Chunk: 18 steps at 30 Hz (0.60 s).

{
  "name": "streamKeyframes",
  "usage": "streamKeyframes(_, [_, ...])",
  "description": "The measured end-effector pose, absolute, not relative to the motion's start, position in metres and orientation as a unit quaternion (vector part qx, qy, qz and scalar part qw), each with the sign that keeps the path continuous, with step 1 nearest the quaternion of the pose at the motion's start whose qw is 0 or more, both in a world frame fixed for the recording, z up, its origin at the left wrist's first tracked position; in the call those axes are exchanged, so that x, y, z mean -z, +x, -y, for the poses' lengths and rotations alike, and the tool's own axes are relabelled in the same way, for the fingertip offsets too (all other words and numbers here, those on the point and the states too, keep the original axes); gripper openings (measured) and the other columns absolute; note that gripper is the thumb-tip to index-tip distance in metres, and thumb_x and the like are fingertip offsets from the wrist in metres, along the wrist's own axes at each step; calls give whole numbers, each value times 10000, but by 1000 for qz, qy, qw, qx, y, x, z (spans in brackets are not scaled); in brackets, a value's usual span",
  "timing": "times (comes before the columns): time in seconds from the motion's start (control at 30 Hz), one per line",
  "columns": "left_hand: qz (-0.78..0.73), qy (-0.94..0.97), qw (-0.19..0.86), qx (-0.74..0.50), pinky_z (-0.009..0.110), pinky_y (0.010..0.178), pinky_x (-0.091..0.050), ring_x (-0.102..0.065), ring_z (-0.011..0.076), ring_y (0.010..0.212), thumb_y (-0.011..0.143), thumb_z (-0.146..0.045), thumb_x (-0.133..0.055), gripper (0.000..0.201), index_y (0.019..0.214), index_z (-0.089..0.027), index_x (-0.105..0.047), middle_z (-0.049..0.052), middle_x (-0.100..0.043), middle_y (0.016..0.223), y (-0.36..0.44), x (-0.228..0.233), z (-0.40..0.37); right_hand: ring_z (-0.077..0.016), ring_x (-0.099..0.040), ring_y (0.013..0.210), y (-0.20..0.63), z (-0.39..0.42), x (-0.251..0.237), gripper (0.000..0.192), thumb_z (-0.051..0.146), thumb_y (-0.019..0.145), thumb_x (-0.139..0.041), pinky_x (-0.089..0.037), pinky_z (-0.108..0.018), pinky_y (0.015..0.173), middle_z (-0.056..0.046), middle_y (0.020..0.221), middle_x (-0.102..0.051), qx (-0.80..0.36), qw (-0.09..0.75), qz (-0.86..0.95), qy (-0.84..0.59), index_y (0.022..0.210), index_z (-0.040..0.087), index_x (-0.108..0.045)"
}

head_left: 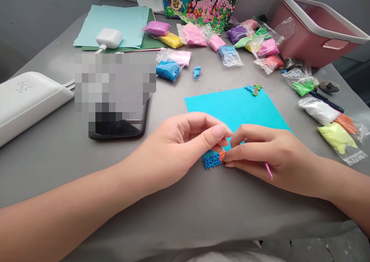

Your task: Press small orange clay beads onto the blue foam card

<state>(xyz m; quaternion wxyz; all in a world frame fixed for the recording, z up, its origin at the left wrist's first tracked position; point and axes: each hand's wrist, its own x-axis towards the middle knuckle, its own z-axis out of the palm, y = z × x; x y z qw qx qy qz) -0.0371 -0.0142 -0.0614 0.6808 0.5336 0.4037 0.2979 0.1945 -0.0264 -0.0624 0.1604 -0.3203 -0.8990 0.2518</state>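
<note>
A bright blue sheet (pixel 231 106) lies on the grey table in front of me. On its near corner sits a patch of small dark blue rings (pixel 212 161), with a few orange rings (pixel 222 156) beside them. Blue, green and orange bits (pixel 254 89) cover the far right corner. My left hand (pixel 185 142) is closed in a pinch above the near corner; whatever is between its fingertips is too small or hidden. Close by, my right hand (pixel 268 154) has its fingertips at the orange rings. A thin pink stick (pixel 269 171) pokes out from between its closed fingers.
Bags of coloured clay (pixel 193 34) lie across the back and right. A blue clay lump (pixel 197 73) sits behind the sheet. A pink bin (pixel 306 42), phone (pixel 121 129), white power bank (pixel 31 104), earphone case (pixel 109 38) and pale blue sheets (pixel 86 27) stand or lie around.
</note>
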Motion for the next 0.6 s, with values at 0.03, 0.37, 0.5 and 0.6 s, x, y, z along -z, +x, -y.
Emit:
streamKeyframes(0.03, [-404, 535, 681, -294, 218, 797, -574, -707, 132, 827, 908, -448, -694, 237, 822, -231, -737, -22, -751, 826, -37, 61, 14, -118, -642, 724, 194, 26, 63, 156, 194, 981, -585, -499, -247, 602, -57, 953, -660, -251, 160, 899, -322, 1023, 209, -735])
streamKeyframes(0.37, [-374, 520, 714, -283, 183, 786, -563, -700, 103, 813, 915, -404, -701, 195, 838, -230, -742, -34, -756, 843, -36, 62, 15, -120, -642, 790, 192, 27, 68, 144, 101, 911, -640, -493, -229, 677, -4, 914, -652, -254, 177, 888, -340, 978, 220, -684])
streamKeyframes(0.5, [-373, 530, 711, -273, 190, 770, -560, -696, 112, 801, 920, -395, -694, 196, 839, -223, -741, -23, -751, 823, -36, 62, 14, -127, -616, 760, 192, 27, 61, 15, 218, 948, -659, -488, -250, 659, -17, 882, -638, -251, 183, 886, -344, 959, 209, -667])
streamKeyframes(0.6, [-383, 528, 708, -271, 211, 761, -566, -694, 128, 784, 902, -414, -711, 211, 830, -217, -734, -14, -736, 790, -35, 61, 15, -157, -582, 735, 196, 28, 50, 372, 423, 1061, -411, -490, -306, 684, -37, 790, -602, -275, 284, 853, -341, 810, 218, -595])
